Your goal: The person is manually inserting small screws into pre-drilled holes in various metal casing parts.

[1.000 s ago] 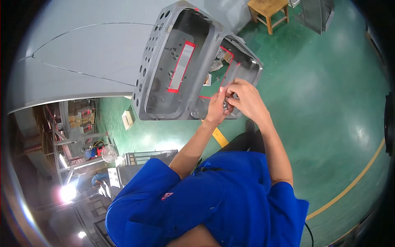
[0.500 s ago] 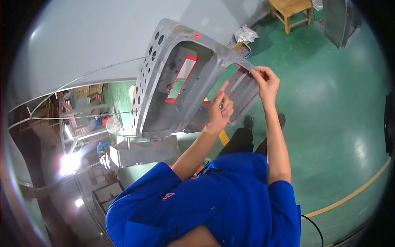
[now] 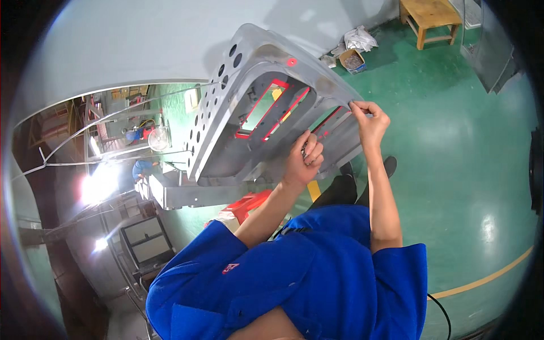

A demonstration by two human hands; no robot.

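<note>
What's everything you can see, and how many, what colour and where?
Metal housing: one, grey with red-edged cutouts, centre
Wire: one forked, silvery, running to the housing's holed side
Wall: one, pale grey, top
Stool: one, wooden brown, top right
Panel: one, grey, right of the stool
Bag: one crumpled, whitish, by the wall
Box: one, brown and blue, below the bag
Fan: one, pale, left
Floor: one, green, mostly right
Small parts: uncountable, dark metallic, in the left hand
Shirt: one, blue, bottom
Shoes: two, dark, below the housing
Left hand: one, bare, curled, before the housing
Right hand: one, bare, at the housing's right edge
</note>
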